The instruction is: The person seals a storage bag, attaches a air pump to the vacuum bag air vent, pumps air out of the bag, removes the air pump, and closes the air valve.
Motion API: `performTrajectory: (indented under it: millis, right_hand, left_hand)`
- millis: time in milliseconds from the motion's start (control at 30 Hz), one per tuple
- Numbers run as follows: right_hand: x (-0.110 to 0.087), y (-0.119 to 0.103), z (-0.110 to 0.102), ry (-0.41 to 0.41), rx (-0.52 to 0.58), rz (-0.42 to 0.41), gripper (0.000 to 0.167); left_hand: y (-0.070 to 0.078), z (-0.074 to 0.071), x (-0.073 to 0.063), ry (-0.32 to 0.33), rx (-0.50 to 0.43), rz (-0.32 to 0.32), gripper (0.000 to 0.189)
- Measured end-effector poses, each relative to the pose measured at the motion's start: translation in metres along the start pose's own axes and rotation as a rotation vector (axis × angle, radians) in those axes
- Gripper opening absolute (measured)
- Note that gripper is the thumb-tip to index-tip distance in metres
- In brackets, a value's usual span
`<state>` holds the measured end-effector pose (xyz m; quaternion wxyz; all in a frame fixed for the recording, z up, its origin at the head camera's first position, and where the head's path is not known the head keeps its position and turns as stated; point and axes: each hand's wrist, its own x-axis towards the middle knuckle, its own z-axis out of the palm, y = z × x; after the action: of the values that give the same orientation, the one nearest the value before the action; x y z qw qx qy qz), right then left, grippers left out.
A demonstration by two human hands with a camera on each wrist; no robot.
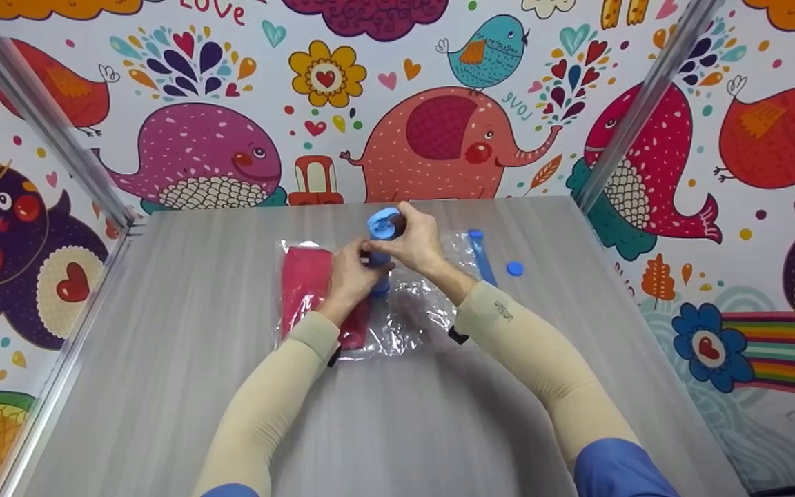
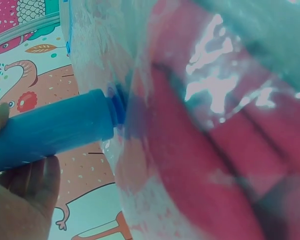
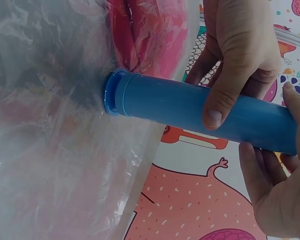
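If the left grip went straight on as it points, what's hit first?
The blue tube, which the left grip holds. Past it, probably the right grip, though depth is unclear in the head view.

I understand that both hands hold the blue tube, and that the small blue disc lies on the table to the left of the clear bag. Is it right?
Only the disc's side is wrong: the small blue disc lies to the right of the clear bag, as the head view shows. Both hands do hold the blue tube.
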<state>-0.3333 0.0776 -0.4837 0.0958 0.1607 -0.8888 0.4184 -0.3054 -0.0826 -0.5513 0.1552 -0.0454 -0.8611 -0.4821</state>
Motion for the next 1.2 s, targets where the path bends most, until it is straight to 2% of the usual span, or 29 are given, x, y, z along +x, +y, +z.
performTrajectory:
  millis: [100, 133, 300, 333, 367, 400, 433, 500, 533, 567, 633, 667, 967, 1200]
  right_hand:
    - [-0.001, 0.004, 0.001, -0.016, 0.038, -0.002, 0.062]
    - [-0.001, 0.006, 0.001, -0.024, 0.062, 0.001, 0.061]
    - [-0.003, 0.016, -0.002, -0.07, 0.193, 0.014, 0.062]
    - [-0.003, 0.017, -0.003, -0.081, 0.213, 0.01, 0.063]
    - [-0.004, 0.018, -0.004, -0.092, 0.229, 0.005, 0.064]
    - [-0.004, 0.018, -0.005, -0.101, 0.239, 0.002, 0.064]
    - [-0.004, 0.018, -0.006, -0.11, 0.248, -0.001, 0.064]
    - [-0.004, 0.016, -0.009, -0.121, 0.254, -0.006, 0.064]
    - [-0.003, 0.015, -0.01, -0.125, 0.255, -0.005, 0.064]
    - [-0.003, 0.014, -0.011, -0.129, 0.258, -0.004, 0.063]
    - [-0.002, 0.013, -0.012, -0.134, 0.264, -0.006, 0.063]
    - [-0.002, 0.012, -0.012, -0.137, 0.267, -0.007, 0.062]
    - [0.001, 0.007, -0.013, -0.168, 0.288, -0.007, 0.062]
    - [0.004, 0.007, -0.015, -0.237, 0.275, -0.024, 0.065]
  left_hand:
    - [-0.001, -0.001, 0.001, 0.002, -0.015, 0.017, 0.044]
    - [-0.012, 0.003, 0.005, 0.004, -0.031, 0.037, 0.045]
    - [-0.015, 0.002, 0.007, -0.046, -0.051, 0.03, 0.045]
    - [-0.023, 0.005, 0.01, -0.04, -0.058, 0.049, 0.044]
    - [-0.012, 0.0, 0.007, -0.053, -0.045, 0.03, 0.044]
    - [-0.012, 0.0, 0.008, -0.06, -0.04, 0.029, 0.043]
    - [-0.023, 0.006, 0.012, -0.054, -0.031, 0.041, 0.043]
    - [-0.022, 0.005, 0.013, -0.06, -0.012, 0.049, 0.043]
    - [-0.021, 0.005, 0.013, -0.068, -0.006, 0.041, 0.043]
    - [-0.013, 0.002, 0.012, -0.091, 0.008, 0.017, 0.045]
    - [-0.012, 0.002, 0.012, -0.106, 0.014, 0.007, 0.046]
    - [-0.001, -0.004, 0.009, -0.127, 0.013, -0.011, 0.047]
    - [0.001, -0.006, 0.012, -0.221, 0.009, -0.083, 0.054]
    - [0.003, -0.01, 0.013, -0.28, 0.009, -0.082, 0.055]
